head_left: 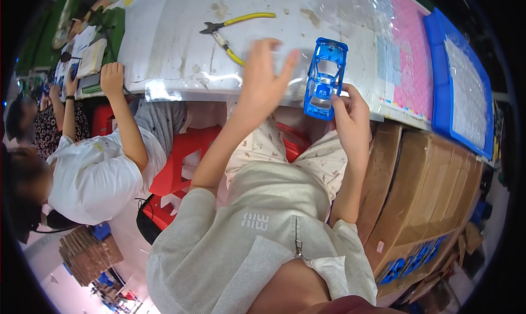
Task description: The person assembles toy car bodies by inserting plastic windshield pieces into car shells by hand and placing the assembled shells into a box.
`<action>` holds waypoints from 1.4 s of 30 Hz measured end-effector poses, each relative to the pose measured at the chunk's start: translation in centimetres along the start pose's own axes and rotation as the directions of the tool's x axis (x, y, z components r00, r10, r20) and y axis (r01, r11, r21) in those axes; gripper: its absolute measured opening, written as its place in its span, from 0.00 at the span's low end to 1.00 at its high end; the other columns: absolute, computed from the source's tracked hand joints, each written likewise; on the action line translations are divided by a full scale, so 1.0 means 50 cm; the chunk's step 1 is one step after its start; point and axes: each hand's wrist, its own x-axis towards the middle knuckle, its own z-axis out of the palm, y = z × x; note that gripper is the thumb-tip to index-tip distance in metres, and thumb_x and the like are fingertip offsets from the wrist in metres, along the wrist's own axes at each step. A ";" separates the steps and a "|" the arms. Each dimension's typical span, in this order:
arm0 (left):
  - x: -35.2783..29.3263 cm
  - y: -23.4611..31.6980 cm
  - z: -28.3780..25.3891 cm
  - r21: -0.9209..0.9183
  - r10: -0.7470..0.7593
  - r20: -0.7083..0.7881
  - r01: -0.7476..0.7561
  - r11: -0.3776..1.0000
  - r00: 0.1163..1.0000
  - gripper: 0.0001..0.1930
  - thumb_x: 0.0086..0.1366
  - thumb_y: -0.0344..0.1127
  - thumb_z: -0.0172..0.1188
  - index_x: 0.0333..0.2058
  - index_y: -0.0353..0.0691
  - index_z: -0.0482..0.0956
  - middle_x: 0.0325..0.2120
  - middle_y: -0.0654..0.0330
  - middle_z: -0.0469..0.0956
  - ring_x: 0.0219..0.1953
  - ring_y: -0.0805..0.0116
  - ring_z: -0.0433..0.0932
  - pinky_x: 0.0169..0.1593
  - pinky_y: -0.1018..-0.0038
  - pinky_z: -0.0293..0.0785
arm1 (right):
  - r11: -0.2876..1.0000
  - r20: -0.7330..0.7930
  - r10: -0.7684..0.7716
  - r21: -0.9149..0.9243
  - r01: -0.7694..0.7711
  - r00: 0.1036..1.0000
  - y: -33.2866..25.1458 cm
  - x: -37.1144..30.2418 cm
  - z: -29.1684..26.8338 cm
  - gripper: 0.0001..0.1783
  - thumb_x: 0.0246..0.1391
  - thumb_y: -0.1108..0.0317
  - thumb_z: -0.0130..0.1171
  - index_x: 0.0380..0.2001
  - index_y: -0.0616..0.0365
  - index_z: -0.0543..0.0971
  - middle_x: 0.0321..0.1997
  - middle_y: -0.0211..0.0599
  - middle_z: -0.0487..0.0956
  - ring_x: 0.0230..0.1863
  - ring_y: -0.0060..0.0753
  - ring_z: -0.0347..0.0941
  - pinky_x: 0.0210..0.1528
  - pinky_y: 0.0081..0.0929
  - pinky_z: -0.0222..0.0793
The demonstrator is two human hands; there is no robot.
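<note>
A blue plastic toy car body with window openings is held at its near end by my right hand, thumb on top, just over the table's front edge. My left hand hovers to the left of the car body, apart from it. Its fingers are spread from the thumb and somewhat blurred, and nothing shows in them. Beyond the left hand lies a pair of cutting pliers with yellow handles, jaws pointing left. One handle's end comes close to that hand.
The white table has a plastic-covered front edge. At right, a blue tray holds clear plastic pieces, beside a pink sheet. Cardboard boxes stand below it. A co-worker in a white shirt sits at left near a red stool.
</note>
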 end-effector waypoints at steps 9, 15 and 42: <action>0.035 -0.138 -0.100 0.632 -0.259 -0.168 0.306 0.712 0.951 0.14 0.57 0.38 0.51 0.29 0.28 0.69 0.25 0.44 0.71 0.30 0.47 0.71 0.34 0.60 0.67 | 0.825 -0.276 -0.316 -0.552 0.120 0.908 -0.026 0.027 0.022 0.23 0.50 0.65 0.54 0.45 0.71 0.67 0.26 0.40 0.74 0.20 0.28 0.66 0.24 0.24 0.61; 0.032 -0.035 -0.133 0.205 -0.276 -0.284 0.339 0.918 0.918 0.11 0.62 0.35 0.49 0.29 0.30 0.66 0.19 0.48 0.72 0.23 0.51 0.72 0.28 0.66 0.66 | 0.837 -0.255 -0.527 -0.318 0.445 0.810 -0.056 0.017 0.017 0.23 0.47 0.68 0.57 0.47 0.65 0.67 0.33 0.36 0.74 0.28 0.23 0.66 0.27 0.20 0.61; -0.100 0.072 0.083 0.244 0.191 0.130 -0.218 0.945 0.973 0.19 0.47 0.40 0.59 0.35 0.34 0.73 0.43 0.53 0.70 0.42 0.55 0.64 0.43 0.64 0.60 | 0.897 -0.350 -0.434 -0.247 0.365 0.830 0.011 0.057 -0.102 0.10 0.57 0.72 0.45 0.38 0.66 0.73 0.23 0.34 0.73 0.21 0.19 0.66 0.25 0.17 0.62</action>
